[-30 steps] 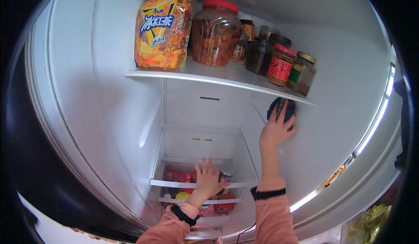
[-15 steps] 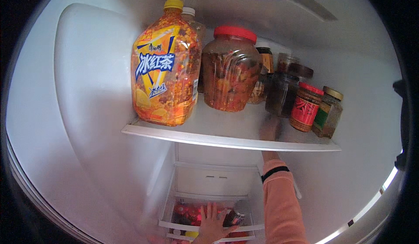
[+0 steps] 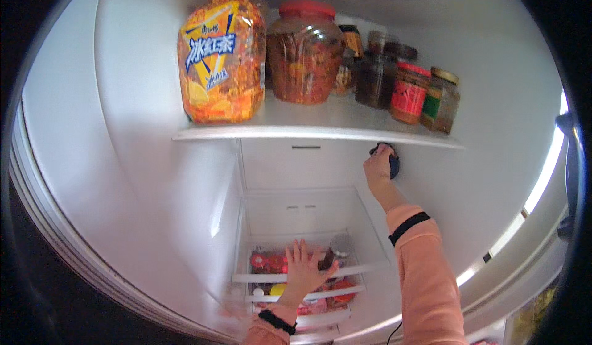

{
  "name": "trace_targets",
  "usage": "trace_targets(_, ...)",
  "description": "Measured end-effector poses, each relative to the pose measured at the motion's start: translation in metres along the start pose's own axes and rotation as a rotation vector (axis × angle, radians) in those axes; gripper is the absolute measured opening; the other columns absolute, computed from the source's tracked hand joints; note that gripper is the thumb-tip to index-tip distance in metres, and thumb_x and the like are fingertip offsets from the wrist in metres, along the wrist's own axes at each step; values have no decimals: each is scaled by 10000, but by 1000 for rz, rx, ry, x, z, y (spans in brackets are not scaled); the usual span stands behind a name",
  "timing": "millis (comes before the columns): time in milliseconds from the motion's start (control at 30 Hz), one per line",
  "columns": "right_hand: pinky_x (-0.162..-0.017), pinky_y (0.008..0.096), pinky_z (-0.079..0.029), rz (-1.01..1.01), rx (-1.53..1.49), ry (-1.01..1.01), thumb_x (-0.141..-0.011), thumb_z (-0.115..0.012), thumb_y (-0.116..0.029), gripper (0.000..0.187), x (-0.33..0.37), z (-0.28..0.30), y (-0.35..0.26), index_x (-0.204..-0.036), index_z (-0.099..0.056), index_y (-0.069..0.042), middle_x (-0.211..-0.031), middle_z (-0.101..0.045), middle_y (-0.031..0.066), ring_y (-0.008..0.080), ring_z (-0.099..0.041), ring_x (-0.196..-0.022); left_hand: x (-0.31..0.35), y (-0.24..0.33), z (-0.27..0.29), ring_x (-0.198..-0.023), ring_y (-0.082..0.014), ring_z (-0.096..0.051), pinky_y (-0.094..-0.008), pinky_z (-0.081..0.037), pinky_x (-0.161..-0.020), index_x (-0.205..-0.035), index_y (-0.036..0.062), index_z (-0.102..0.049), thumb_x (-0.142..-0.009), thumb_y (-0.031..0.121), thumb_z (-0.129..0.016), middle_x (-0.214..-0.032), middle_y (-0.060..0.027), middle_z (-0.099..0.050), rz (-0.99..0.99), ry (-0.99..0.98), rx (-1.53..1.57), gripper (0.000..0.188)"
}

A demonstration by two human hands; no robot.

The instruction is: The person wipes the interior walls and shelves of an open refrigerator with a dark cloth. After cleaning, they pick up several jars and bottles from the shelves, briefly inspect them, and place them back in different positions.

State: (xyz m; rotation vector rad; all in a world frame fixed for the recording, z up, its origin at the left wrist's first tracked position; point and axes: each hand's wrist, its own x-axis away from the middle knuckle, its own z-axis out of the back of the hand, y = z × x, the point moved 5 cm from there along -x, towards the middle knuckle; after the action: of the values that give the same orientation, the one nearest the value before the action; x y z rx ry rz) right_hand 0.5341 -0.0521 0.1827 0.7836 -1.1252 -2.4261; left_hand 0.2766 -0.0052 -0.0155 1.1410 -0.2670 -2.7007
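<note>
We are looking into a white refrigerator (image 3: 493, 178), its walls bowed by the wide lens. Across its upper part runs a shelf (image 3: 320, 134) with a pale front edge. On the left of it, near the front, stands a big bottle (image 3: 223, 67) with a yellow and orange label; if the shelf were jolted from below, we judge this could tip first, being tall. Beside it, to the right, is a wide red-lidded jar (image 3: 306, 55), which looks heavy. Farther right, a small jar with a red label (image 3: 409, 95) and a gold-lidded jar (image 3: 441, 101) stand close together near the front, so a knock to one could push the other toward the edge.

Of the hands, the left hand (image 3: 305, 271) is low, empty, fingers spread; we cannot tell whether its palm bears weight. A silver-lidded jar (image 3: 341, 245) is just to its right, and a sideways slip could bump it. The right hand (image 3: 377, 165) is curled around a dark cloth (image 3: 394, 167) at the right wall, just under the shelf. Lifting those knuckles too high could strike the shelf; a loose grip could drop the cloth.
</note>
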Motion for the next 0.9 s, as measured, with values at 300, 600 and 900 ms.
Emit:
trace_targets(300,-738,505,-360,40,144,-59,-867,-569,-201,259,91,24,30,-1051,-721,-98,-1043,-659,101,348,-497,-1039,4,8,-2,-1363,-518,-270,-650,-154,-1093,-1272,55,-572,-812,761,-458,-1392,-399,-353,82,-140,-27,851)
trace_targets(600,-919,607,-350,-88,-249,367,-912,-536,-164,293,-57,-28,-35,-1139,-673,-40,-1202,-608,157,362,-496,-1155,-5,2,-1,-1316,-574,-294,-681,-202,-1055,-1310,93,-546,-814,729,-498,-1352,-409,-384,43,-151,-49,808)
trace_targets(900,-1076,579,-282,-685,-1348,666,-824,-635,-402,669,-123,-59,-52,-1388,-432,-103,-1422,-396,212,421,-371,-1305,-11,5,-1,-1337,-534,-295,-655,-176,-1080,-1318,14,-513,-816,698,-507,-1396,-371,-362,54,-277,-68,848)
